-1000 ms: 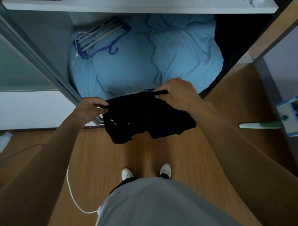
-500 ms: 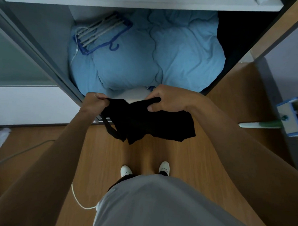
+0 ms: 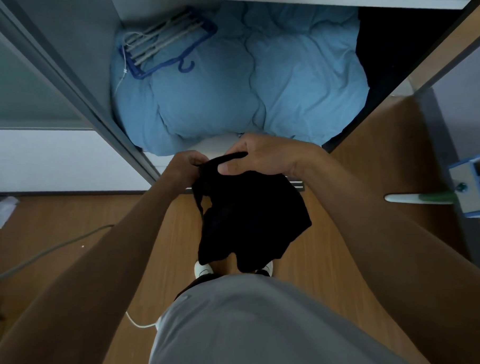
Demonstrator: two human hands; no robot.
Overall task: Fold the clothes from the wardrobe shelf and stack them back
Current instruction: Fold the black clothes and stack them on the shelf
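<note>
Head view: black garment (image 3: 248,217) is held in the air just in front of the light-blue duvet (image 3: 229,94), over the wooden floor (image 3: 358,204). Its top edge is gathered between two hands that are brought close together. The left hand (image 3: 184,167) is curled round the left end of that edge. The right hand (image 3: 260,159) is closed on it from above, with the thumb pressed on the near side of the cloth and the fingers bent over the far side. The rest of the cloth hangs loose and crumpled, and a thin strip loops out below the left hand.

The duvet is stuffed into the wardrobe's bottom compartment, under a white shelf (image 3: 308,0). A blue hanger rack (image 3: 167,44) is laid on the duvet's far left part. Nearer than the duvet, white shoe tips (image 3: 202,268) are partly hidden by the hanging garment. Right of the duvet, a blue-and-white mop head (image 3: 473,188) is seen. Left of the duvet, crumpled white paper (image 3: 0,210) lies on the floor.
</note>
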